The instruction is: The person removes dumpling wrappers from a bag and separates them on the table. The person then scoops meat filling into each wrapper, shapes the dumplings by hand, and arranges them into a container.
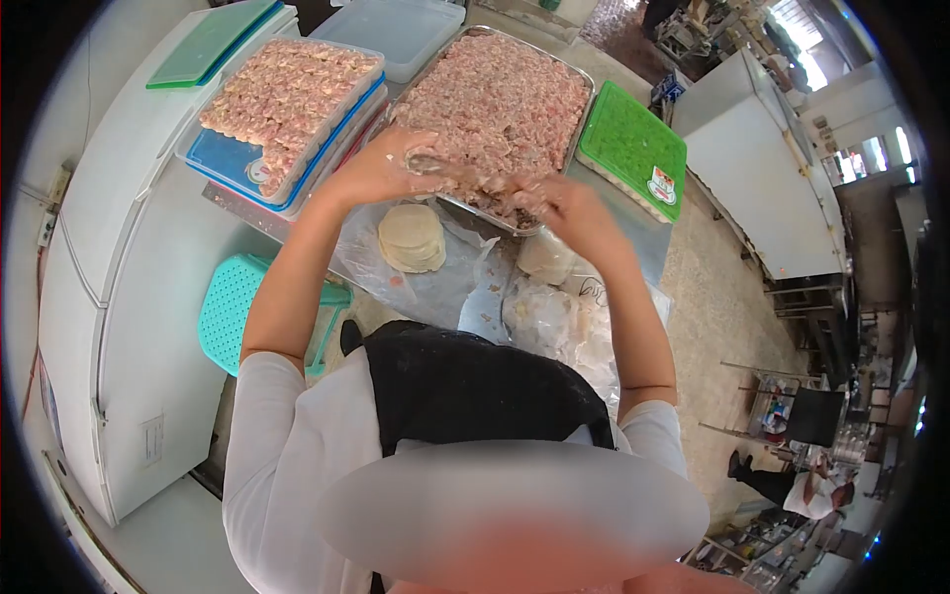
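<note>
A large metal tray [591, 94] full of ground meat mixture stands on the metal table. My left hand [386, 166] is at the tray's near left corner, its fingers curled round something I cannot make out. At the tray's near edge my right hand [574, 213] has its fingers bent into the meat [495, 99]; they are blurred. Below my left hand a stack of round pale dough wrappers [411, 238] lies on a plastic sheet [361, 247]. Plastic bags of pale wrappers [544, 312] lie near my right forearm.
A plastic container of shaped meat pieces [297, 89] stands at the left on stacked boxes. A green-lidded box [633, 148] is right of the tray. A turquoise stool [233, 307] stands below the table. Another person [811, 492] is far off at the lower right.
</note>
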A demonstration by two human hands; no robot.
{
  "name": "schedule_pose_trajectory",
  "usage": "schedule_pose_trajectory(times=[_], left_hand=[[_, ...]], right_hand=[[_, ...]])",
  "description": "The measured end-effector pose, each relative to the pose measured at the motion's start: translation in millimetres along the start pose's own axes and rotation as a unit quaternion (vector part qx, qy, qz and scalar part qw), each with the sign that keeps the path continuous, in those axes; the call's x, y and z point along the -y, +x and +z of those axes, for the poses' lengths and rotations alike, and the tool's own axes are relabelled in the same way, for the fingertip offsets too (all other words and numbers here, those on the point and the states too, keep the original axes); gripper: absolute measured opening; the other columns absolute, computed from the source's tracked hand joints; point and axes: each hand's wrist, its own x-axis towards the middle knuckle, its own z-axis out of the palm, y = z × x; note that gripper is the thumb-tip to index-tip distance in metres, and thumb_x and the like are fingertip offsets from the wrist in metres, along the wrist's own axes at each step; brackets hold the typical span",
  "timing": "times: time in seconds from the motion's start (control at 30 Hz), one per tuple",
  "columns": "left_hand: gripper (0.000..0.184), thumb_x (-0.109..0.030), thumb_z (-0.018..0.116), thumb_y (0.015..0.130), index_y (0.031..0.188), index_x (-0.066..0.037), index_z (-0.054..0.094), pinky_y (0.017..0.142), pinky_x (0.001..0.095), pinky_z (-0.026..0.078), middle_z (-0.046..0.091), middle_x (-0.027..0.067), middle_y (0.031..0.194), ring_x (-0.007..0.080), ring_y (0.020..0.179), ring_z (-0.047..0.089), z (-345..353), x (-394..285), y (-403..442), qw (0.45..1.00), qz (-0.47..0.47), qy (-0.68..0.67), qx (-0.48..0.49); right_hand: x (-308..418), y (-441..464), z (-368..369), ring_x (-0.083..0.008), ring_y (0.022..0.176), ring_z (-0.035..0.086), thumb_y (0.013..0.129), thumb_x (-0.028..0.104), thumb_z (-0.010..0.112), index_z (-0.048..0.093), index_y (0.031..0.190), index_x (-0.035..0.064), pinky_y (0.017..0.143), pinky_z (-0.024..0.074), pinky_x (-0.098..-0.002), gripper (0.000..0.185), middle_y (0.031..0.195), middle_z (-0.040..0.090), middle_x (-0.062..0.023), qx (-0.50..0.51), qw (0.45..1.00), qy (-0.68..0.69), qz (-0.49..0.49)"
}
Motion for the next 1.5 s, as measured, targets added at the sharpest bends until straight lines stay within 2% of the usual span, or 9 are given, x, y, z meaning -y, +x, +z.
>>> schedule_pose_trajectory(times=[0.1, 0.2, 0.27, 0.47, 0.6, 0.67, 0.8, 1.17, 1.5], left_hand=[[0.038, -0.022, 0.076, 0.072, 0.104, -0.006, 0.064, 0.086, 0.0325, 0.045, 0.065, 0.0122, 0.101, 0.0214, 0.098, 0.06, 2.1, 29.3, -15.1, 0.986, -0.075, -0.01, -0.15], [0.043, -0.024, 0.077, 0.072, 0.109, -0.007, 0.061, 0.091, 0.0338, 0.043, 0.063, 0.0142, 0.108, 0.0234, 0.104, 0.058, -28.4, 17.4, -25.6, 0.993, -0.067, -0.093, -0.012], [0.044, -0.023, 0.078, 0.072, 0.109, -0.008, 0.061, 0.09, 0.0337, 0.043, 0.063, 0.0161, 0.105, 0.0217, 0.1, 0.058, -30.3, 27.5, -43.2, 0.983, -0.021, -0.021, -0.181], [0.056, -0.028, 0.081, 0.068, 0.111, 0.001, 0.058, 0.089, 0.0317, 0.045, 0.062, 0.0133, 0.113, 0.0212, 0.103, 0.058, -97.0, 30.6, -83.0, 0.985, -0.131, -0.094, -0.055], [0.053, -0.024, 0.078, 0.072, 0.115, -0.002, 0.056, 0.084, 0.0309, 0.047, 0.064, 0.0104, 0.104, 0.0205, 0.094, 0.06, -129.2, 79.0, -120.7, 0.977, -0.187, -0.081, -0.066], [0.044, -0.022, 0.077, 0.074, 0.108, -0.001, 0.059, 0.066, 0.0292, 0.049, 0.062, 0.0079, 0.095, 0.0125, 0.074, 0.058, -149.1, 110.9, -142.2, 0.984, 0.006, -0.049, -0.173], [0.044, -0.015, 0.072, 0.072, 0.11, 0.0, 0.057, 0.073, 0.0309, 0.048, 0.062, 0.0117, 0.098, 0.0185, 0.087, 0.06, -200.1, 140.0, -175.3, 0.978, -0.199, -0.026, -0.061], [0.063, -0.02, 0.07, 0.076, 0.131, -0.005, 0.045, 0.083, 0.0386, 0.045, 0.056, 0.0222, 0.113, 0.0348, 0.096, 0.056, -159.1, 163.5, -158.2, 0.975, -0.026, 0.159, -0.151], [0.053, -0.007, 0.057, 0.08, 0.13, 0.0, 0.042, 0.085, 0.0452, 0.046, 0.06, 0.0271, 0.104, 0.0423, 0.099, 0.057, -155.8, 126.9, -155.0, 0.972, -0.157, 0.135, -0.111]], right_hand=[[39.0, -5.0, 0.4, -0.0339, 0.081, 0.06, 0.087, 0.018, 0.057, 0.066, 0.108, 0.0086, 0.07, 0.0479, -0.0385, 0.024, 0.086, 0.061, -0.0138, -0.094, 0.988, -0.121, 0.003], [53.0, 6.9, 21.1, -0.0333, 0.079, 0.06, 0.085, 0.015, 0.059, 0.066, 0.106, 0.0102, 0.068, 0.0483, -0.0378, 0.023, 0.087, 0.061, -0.0138, -0.079, 0.979, -0.19, -0.009], [70.9, 13.7, 2.7, -0.0344, 0.08, 0.06, 0.081, 0.011, 0.059, 0.066, 0.102, 0.0087, 0.068, 0.0489, -0.0415, 0.022, 0.086, 0.06, -0.0142, -0.078, 0.983, -0.165, 0.009], [118.6, 53.3, 47.5, -0.0373, 0.087, 0.059, 0.081, 0.01, 0.058, 0.064, 0.099, 0.0051, 0.076, 0.0469, -0.0449, 0.02, 0.083, 0.058, -0.0173, -0.101, 0.986, -0.056, -0.117], [139.2, 75.0, 61.0, -0.038, 0.087, 0.058, 0.083, 0.01, 0.058, 0.064, 0.105, 0.0058, 0.074, 0.0463, -0.0428, 0.023, 0.092, 0.061, -0.0175, -0.068, 0.994, -0.078, 0.018], [142.1, 73.9, 63.9, -0.0381, 0.086, 0.058, 0.084, 0.011, 0.058, 0.064, 0.107, 0.0056, 0.075, 0.0464, -0.0417, 0.024, 0.095, 0.062, -0.0174, -0.076, 0.992, -0.083, 0.054], [136.0, 54.5, 91.7, -0.0328, 0.082, 0.059, 0.087, 0.012, 0.058, 0.063, 0.109, 0.0038, 0.075, 0.0464, -0.0364, 0.024, 0.093, 0.064, -0.0158, -0.138, 0.987, 0.004, 0.078], [128.1, -12.2, 157.9, -0.0039, 0.072, 0.047, 0.092, 0.014, 0.059, 0.065, 0.112, 0.0017, 0.064, 0.0397, -0.0187, 0.024, 0.084, 0.059, 0.0057, -0.184, 0.923, 0.18, 0.284], [67.4, 2.0, 124.1, -0.0244, 0.082, 0.061, 0.095, 0.022, 0.05, 0.065, 0.1, 0.0045, 0.074, 0.0468, -0.0367, 0.024, 0.09, 0.066, -0.0152, -0.111, 0.969, 0.004, 0.222]])
